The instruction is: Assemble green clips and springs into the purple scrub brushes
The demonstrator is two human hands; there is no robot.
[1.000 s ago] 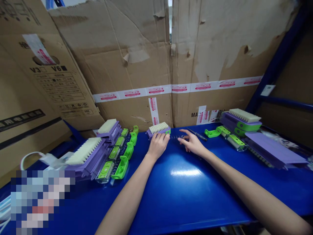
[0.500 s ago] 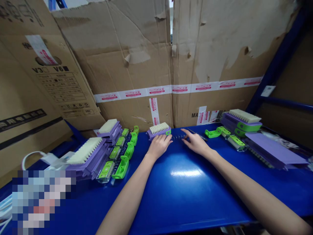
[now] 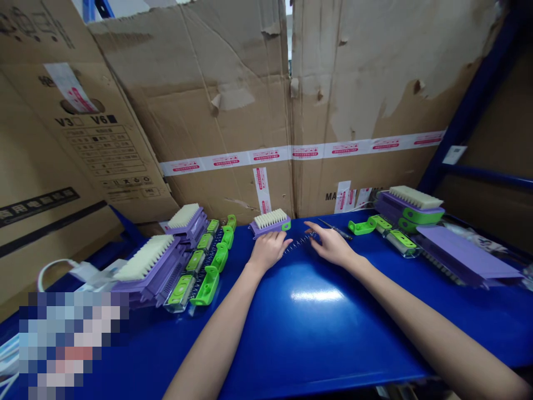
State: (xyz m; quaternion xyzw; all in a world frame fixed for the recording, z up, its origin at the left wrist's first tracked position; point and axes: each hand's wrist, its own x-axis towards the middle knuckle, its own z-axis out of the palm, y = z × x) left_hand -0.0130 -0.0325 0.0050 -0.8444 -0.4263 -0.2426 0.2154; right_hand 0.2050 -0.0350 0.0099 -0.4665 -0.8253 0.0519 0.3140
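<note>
In the head view, a purple brush (image 3: 272, 222) with cream bristles facing up and a green end piece lies on the blue table. My left hand (image 3: 268, 250) is closed at its near side, fingers bent against its lower edge; the fingertips are partly hidden. A thin coil spring (image 3: 298, 243) stretches slantwise from beside my left thumb to near my right hand (image 3: 333, 245). The right hand's thumb and index finger stand apart beside the spring's far end; whether they touch it I cannot tell. Just behind the right hand lies a screwdriver (image 3: 335, 228).
At left stand purple brushes (image 3: 145, 258), clear-and-green pieces (image 3: 182, 291), several springs and green brackets (image 3: 208, 286). At right are a green bracket (image 3: 361, 226), stacked brushes (image 3: 410, 208) and a purple panel (image 3: 466, 255). Cardboard (image 3: 225, 122) walls the back of the blue table (image 3: 316, 339).
The spring now slants, its left end lower and nearer me. My left thumb has come away from the brush's green end. My right hand has shifted slightly left; the brush stays put.
</note>
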